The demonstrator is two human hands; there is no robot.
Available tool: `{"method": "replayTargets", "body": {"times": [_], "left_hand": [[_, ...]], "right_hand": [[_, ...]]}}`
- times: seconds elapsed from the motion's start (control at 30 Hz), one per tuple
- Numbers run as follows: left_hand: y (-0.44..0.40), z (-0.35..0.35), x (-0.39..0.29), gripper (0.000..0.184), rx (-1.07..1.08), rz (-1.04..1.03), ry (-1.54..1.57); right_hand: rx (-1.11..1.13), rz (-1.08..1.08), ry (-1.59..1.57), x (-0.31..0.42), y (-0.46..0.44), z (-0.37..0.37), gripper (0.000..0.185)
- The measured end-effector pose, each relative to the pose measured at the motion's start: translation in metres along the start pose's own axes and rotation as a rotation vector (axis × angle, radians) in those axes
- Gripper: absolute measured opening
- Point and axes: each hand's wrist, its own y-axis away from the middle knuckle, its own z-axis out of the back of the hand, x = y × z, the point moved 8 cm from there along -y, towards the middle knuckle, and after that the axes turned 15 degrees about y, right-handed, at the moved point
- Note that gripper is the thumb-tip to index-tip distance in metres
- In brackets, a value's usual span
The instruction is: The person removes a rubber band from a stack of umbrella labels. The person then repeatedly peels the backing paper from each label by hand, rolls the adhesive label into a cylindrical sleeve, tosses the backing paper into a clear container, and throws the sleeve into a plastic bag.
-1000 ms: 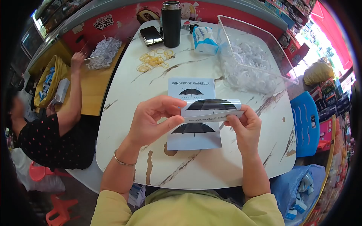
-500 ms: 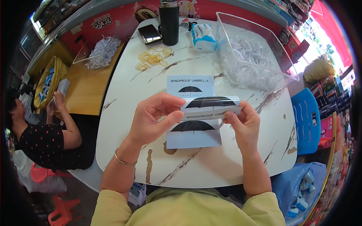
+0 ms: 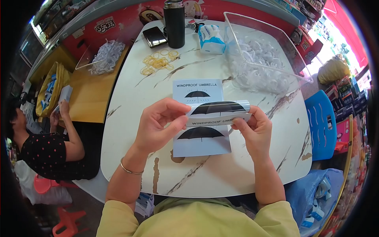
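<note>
A glossy umbrella leaflet, curled over on itself, is held up between my two hands. It shows a black umbrella and the words "WINDPROOF UMBRELLA". My right hand pinches its right end, thumb in front. At the left end, the index finger and thumb of my left hand close on the edge; the other fingers are bent. Directly below, a flat printed sheet with matching umbrella pictures lies on the marble-patterned table, its middle hidden by the held leaflet.
Yellow rubber bands, a phone, a black bottle and a tissue pack sit farther back. A clear bin of white plastic pieces stands right. Leftward, a person handles a box by a yellow bag.
Both hands keep the curled leaflet in nearly the same pose. The view has shifted very slightly, and the person on the left has moved their hands a little.
</note>
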Motion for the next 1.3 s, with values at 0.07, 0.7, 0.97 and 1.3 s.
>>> {"method": "replayTargets", "body": {"times": [0.07,0.7,0.97,1.3], "left_hand": [[0.0000,0.0004,0.0012,0.016,-0.001,0.009,0.011],[-0.0012,0.0030,0.0043,0.013,-0.046,0.039,-0.017],[-0.0012,0.0033,0.0019,0.012,-0.054,-0.015,-0.042],[-0.0014,0.0064,0.0032,0.013,-0.082,-0.036,-0.063]], "right_hand": [[0.000,0.008,-0.010,-0.0016,-0.0003,0.0002,0.024],[0.019,0.011,-0.002,-0.0014,-0.0015,-0.0016,0.025],[0.028,0.029,-0.052,-0.0040,-0.0016,-0.0026,0.019],[0.019,0.027,-0.015,-0.0046,-0.0019,-0.0026,0.017]]}}
